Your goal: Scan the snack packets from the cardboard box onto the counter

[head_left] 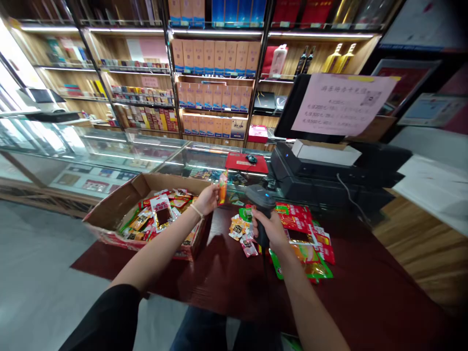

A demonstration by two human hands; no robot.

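Observation:
My left hand (207, 199) is closed on a small orange snack packet (223, 188), held up at the right rim of a cardboard box (109, 210). Inside that box lie many snack packets (161, 210) in red, green, white and orange. A dark handheld barcode scanner (260, 197) is gripped in my right hand (272, 230), its head pointing away from me and a little left. Below and beside the scanner, small packets (239, 227) are spread on the brown table (226, 273). Larger red and green snack bags (302, 243) lie to the right of my right hand.
A black register (307, 170) with a paper-covered screen (340, 105) stands at the back right. Behind the table is a glass display counter (171, 158) holding a red mat (237, 163) and a mouse (251, 159). Shelves of boxes (215, 56) and bottles line the wall.

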